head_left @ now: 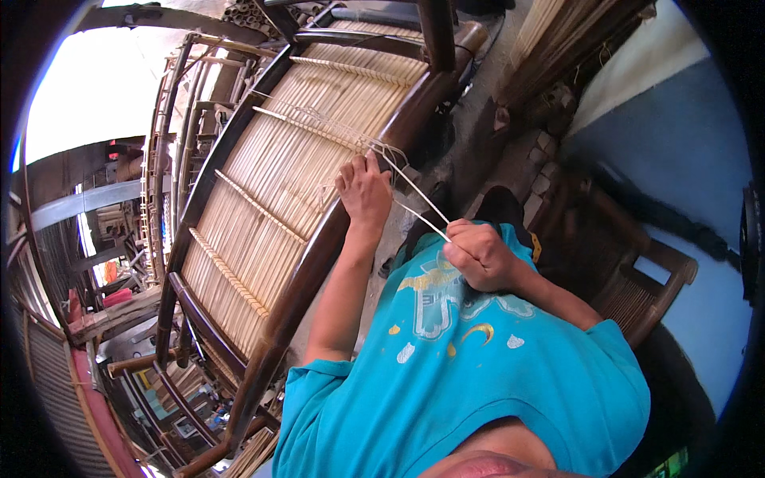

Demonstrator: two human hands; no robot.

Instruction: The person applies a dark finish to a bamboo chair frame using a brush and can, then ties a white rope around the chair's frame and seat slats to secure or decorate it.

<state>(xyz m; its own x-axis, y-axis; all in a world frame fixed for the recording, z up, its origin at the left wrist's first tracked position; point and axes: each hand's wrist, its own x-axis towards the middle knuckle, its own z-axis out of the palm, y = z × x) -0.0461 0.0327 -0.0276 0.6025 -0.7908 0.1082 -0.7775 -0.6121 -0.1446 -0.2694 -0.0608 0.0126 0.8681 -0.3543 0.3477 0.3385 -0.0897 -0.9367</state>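
Note:
A long panel of pale bamboo slats [263, 183], held in a dark bamboo frame [287, 307], lies to my left and ahead. Several braided cord bands cross its slats. My left hand [366, 190] is at the frame's near rail, fingers bent and closed on a thin pale cord [418, 190]; its thumb is hidden. Two strands of that cord stretch to my right hand [483, 253], closed in a fist around them in front of my chest. Loose loops of cord lie around the rail by my left fingertips, trailing over one band.
Dark posts [437, 36] rise at the panel's far end. A bundle of thin strips [550, 48] leans at the back right. A slatted wooden chair [637, 295] stands at my right by a blue-and-white wall [653, 119]. Bamboo furniture frames [171, 159] crowd the left.

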